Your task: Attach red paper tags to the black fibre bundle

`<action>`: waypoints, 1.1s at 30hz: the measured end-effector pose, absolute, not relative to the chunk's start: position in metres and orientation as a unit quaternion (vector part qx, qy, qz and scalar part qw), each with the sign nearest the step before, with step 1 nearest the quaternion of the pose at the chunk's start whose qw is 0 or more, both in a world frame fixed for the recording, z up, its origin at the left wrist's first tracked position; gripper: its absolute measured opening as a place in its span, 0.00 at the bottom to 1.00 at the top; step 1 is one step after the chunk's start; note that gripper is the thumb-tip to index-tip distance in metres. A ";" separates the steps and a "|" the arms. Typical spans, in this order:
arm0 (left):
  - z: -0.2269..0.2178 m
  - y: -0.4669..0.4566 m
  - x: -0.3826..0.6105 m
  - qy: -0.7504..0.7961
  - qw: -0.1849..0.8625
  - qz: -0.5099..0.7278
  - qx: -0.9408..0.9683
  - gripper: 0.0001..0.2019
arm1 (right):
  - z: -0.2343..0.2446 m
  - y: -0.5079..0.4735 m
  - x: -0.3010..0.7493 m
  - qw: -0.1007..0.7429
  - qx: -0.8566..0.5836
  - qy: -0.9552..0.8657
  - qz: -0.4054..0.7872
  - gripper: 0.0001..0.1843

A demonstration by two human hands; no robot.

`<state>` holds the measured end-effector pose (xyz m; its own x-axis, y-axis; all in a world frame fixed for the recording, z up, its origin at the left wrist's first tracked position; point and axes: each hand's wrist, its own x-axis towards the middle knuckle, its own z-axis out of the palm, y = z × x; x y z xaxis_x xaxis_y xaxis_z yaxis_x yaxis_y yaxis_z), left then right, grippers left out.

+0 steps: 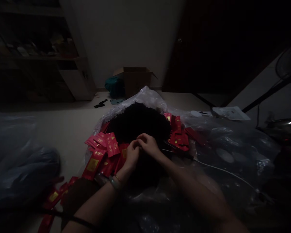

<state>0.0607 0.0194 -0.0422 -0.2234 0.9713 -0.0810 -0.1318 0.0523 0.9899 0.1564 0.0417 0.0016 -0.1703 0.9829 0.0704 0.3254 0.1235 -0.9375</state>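
Note:
The room is dim. My left hand (132, 155) and my right hand (149, 144) meet fingertip to fingertip over a big black heap (138, 124) of dark loose material lying on clear plastic sheeting (223, 155). Both hands are closed in a pinch on something too small and dark to make out. A bracelet sits on my left wrist. Several red packets with gold print (104, 144) lie scattered left of the heap, directly under and beside my left hand. More red packets (178, 134) lie to the right of the heap.
An open cardboard box (134, 79) and a teal bundle (114, 86) stand by the far wall. Dark shelving (34, 55) is at left, a translucent bag (16, 158) near left. A fan stand (276, 85) and metal objects are at right. A white cable (223, 171) crosses the plastic.

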 end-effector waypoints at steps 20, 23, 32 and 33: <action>-0.017 0.041 0.024 0.584 0.409 0.474 0.516 0.16 | -0.053 0.020 0.154 0.209 -0.494 -0.676 0.505 0.04; 0.000 0.031 0.016 0.544 0.376 0.376 0.649 0.13 | -0.033 0.036 0.177 0.270 -0.485 -0.645 0.526 0.06; -0.002 0.022 0.025 0.554 0.465 0.391 0.569 0.12 | -0.014 0.049 0.211 0.475 -0.497 -0.681 0.252 0.20; -0.005 0.023 0.027 0.552 0.473 0.418 0.545 0.11 | -0.017 0.047 0.211 0.476 -0.498 -0.695 0.207 0.20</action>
<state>0.0275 0.0230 -0.0051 0.0408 0.9970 -0.0665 0.2057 0.0567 0.9770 0.2107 0.0474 -0.0165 -0.0509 0.8889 0.4553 0.4942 0.4186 -0.7619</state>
